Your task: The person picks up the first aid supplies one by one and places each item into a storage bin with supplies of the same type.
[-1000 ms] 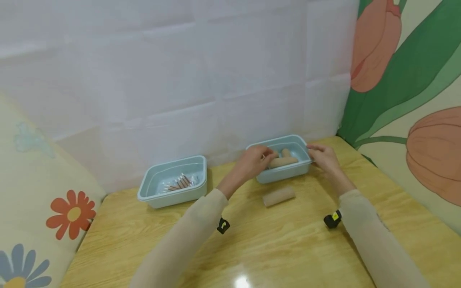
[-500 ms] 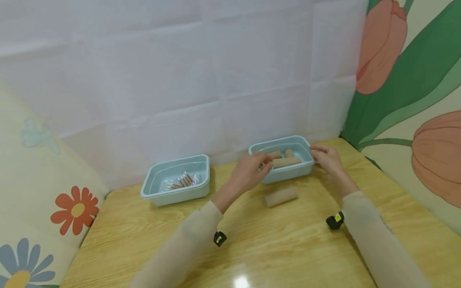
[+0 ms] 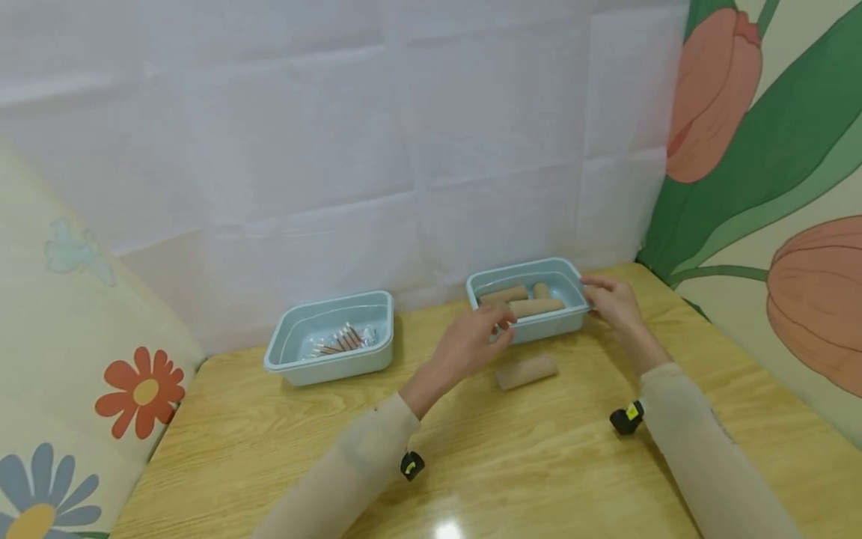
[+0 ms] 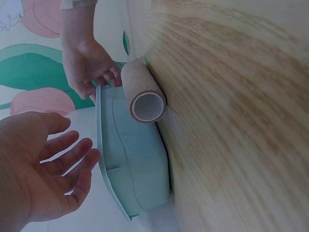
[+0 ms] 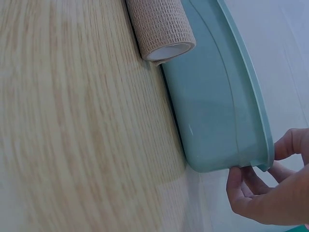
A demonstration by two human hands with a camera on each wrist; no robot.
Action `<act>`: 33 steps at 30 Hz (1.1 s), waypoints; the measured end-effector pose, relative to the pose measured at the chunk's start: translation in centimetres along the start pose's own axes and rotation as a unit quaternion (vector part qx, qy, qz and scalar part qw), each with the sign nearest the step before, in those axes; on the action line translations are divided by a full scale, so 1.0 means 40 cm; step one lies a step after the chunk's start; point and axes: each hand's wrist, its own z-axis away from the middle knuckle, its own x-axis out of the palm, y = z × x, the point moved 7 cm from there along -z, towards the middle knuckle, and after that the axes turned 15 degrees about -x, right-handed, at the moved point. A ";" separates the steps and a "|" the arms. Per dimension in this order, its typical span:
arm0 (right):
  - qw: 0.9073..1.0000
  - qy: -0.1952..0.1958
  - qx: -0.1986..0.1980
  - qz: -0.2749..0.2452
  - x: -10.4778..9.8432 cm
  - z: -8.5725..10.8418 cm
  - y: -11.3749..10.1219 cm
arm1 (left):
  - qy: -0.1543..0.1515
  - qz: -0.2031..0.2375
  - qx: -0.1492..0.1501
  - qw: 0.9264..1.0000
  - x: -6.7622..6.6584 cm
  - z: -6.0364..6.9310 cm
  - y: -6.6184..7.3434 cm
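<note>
A light blue plastic basin (image 3: 548,328) stands at the back right with several tan rolls (image 3: 536,308) lying in it. On the table before it, one tan bandage roll (image 4: 140,84) lies on its side, crinkly outside and with a pale hollow core. My right hand (image 3: 614,303) grips the basin's right end; the right wrist view shows thumb and fingers (image 5: 236,186) at the rim and underneath. My left hand (image 3: 470,343) is by the basin's front left rim, fingers loosely bent and holding nothing, as the left wrist view shows.
To the left stands a second light blue basin (image 3: 337,368) holding several thin brown sticks (image 3: 346,338) in clear wrapping. A white sheet (image 3: 283,150) hangs close behind both basins. The wooden table (image 3: 512,464) meets a flower-painted wall on either side.
My left hand has drawn back from over the rolls inside the right basin to its front rim, uncovering a roll at the left. My right hand stays at the basin's end.
</note>
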 end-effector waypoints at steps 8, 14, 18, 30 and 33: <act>1.000 -0.004 0.000 -0.002 0.010 -0.005 0.000 | -0.003 -0.014 0.004 1.000 0.012 0.017 0.005; 1.000 -0.006 0.003 -0.003 0.019 -0.012 0.002 | -0.030 -0.022 -0.003 0.999 0.029 0.026 -0.008; 1.000 -0.008 0.008 -0.003 0.022 -0.015 0.002 | -0.054 -0.034 -0.003 0.998 0.045 0.034 -0.018; 1.000 0.002 0.014 0.002 -0.006 -0.011 -0.006 | -0.115 -0.075 0.002 0.990 0.096 0.051 -0.023; 1.000 0.003 0.014 0.005 -0.010 -0.009 -0.006 | -0.123 -0.085 0.005 0.989 0.105 0.053 -0.022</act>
